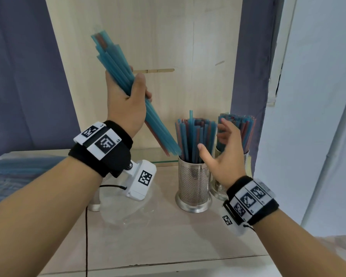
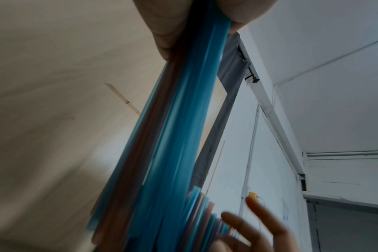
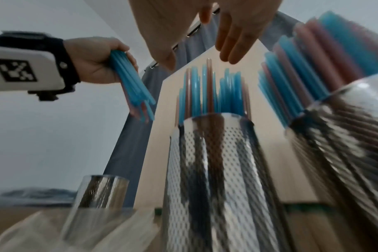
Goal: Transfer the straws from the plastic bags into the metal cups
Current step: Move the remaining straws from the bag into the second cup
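Far left, blurry bag of straws (image 1: 18, 172), cut off by the picture edge; next, left hand (image 1: 126, 104) curled round a tilted bunch of blue and pink straws (image 1: 128, 90), low ends just above the middle cup (image 1: 194, 186). Empty cup (image 3: 99, 196) mostly hidden behind that wrist. Right hand (image 1: 224, 154) spread wide, holding nothing, covering part of the far right cup (image 1: 220, 188), both cups holding straws.

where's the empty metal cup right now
In the right wrist view, the empty shiny perforated metal cup stands lower left, left of the straw-filled metal cup, beside crumpled clear plastic bag.
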Demonstrator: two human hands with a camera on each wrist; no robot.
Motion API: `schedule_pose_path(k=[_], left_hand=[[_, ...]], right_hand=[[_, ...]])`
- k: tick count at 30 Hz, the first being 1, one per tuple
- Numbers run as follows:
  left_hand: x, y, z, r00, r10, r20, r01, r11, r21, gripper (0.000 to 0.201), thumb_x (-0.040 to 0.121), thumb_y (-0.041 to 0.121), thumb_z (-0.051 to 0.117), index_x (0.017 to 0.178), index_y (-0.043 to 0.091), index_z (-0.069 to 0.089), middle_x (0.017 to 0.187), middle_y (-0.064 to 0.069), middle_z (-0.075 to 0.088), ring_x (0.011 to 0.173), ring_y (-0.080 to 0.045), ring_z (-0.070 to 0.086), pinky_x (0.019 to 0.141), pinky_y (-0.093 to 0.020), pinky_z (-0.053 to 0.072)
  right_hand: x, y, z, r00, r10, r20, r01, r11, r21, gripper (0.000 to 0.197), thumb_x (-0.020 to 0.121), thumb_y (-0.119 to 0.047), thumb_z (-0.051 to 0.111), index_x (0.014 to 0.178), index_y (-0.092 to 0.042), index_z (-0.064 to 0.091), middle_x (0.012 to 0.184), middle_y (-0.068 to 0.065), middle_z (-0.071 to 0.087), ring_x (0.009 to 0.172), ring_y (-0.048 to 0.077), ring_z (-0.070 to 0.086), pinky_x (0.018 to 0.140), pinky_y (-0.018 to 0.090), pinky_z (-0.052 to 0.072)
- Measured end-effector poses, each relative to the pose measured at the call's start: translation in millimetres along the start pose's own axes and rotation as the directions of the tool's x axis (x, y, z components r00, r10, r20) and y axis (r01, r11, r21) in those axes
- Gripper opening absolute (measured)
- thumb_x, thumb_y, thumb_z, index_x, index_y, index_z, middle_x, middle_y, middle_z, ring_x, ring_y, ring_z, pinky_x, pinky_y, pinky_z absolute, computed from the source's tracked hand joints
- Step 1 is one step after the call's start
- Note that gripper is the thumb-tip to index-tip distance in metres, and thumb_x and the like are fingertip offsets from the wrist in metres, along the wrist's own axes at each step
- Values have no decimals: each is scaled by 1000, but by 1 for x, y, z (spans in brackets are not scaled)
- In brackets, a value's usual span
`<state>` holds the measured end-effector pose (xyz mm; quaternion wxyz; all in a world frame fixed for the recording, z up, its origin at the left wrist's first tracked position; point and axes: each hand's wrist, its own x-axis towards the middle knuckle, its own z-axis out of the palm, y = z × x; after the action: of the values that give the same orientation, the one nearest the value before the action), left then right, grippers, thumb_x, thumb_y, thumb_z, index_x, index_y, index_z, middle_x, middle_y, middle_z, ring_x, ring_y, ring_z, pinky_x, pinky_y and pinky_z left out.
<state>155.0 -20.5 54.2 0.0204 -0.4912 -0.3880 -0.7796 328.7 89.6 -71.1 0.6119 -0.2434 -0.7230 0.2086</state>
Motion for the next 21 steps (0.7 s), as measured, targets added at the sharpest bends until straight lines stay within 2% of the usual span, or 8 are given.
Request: schedule_pose_path(k=[3,6,8,10,13,16,21], left_hand=[[0,1,12,1000,-18,5,18,999,-38,11,98,14,48,102,21,40,69,-2,48,58,-14,53,66,-28,53],[-1,-2,24,999,-34,2,34,998,-50,11,97,12,48,100,19,40,69,-3,47,57,-14,53,63,-28,52],[-3,-6,31,999,-43,5,43,998,-49,11,97,12,48,99,20,40,70,-3,48,56,-14,53,63,-28,52],[-5,-11,36,998,-57,9,57,997,-48,11,97,13,48,101,20,40,71,-3,48,57,-14,53,63,-29,52],[-7,-18,42,997,-74,-4,73,996,-51,13,97,15,49,104,17,39,75,-7,48,58,-15,54,63,-29,52],[-9,-27,45,997,-81,-20,80,996,-37,17,96,18,51,107,17,38,82,-11,50,60,-14,55,64,-27,52],[-17,-50,43,994,-103,-27,104,994,27,19,95,17,55,105,14,40,82,-16,53,59,-12,59,62,-24,52]], right_hand=[[-17,13,-1,992,118,36,-117,992,-36,78,77,-30,81,140,-15,37,124,-1,49,113,11,50,100,30,48],[-23,27,8,950,268,161,-256,962,-91,95,69,-45,84,142,-14,32,133,1,46,119,9,47,101,26,45],[-24,34,16,922,325,212,-311,945,-98,111,61,-55,84,146,-14,26,139,2,44,125,12,46,105,30,44],[-24,38,22,903,350,249,-343,937,-71,116,57,-59,84,147,-18,23,139,-2,45,128,12,46,108,32,43],[-24,45,30,880,374,292,-384,923,-22,101,58,-49,89,139,-28,31,127,-15,51,121,5,50,105,26,43],[-26,53,35,878,399,265,-394,916,-72,103,48,-61,87,135,-33,39,125,-12,53,118,7,53,103,37,49],[-31,53,35,880,408,244,-392,913,-117,106,41,-67,84,131,-32,41,121,-12,56,112,7,57,98,37,51]])
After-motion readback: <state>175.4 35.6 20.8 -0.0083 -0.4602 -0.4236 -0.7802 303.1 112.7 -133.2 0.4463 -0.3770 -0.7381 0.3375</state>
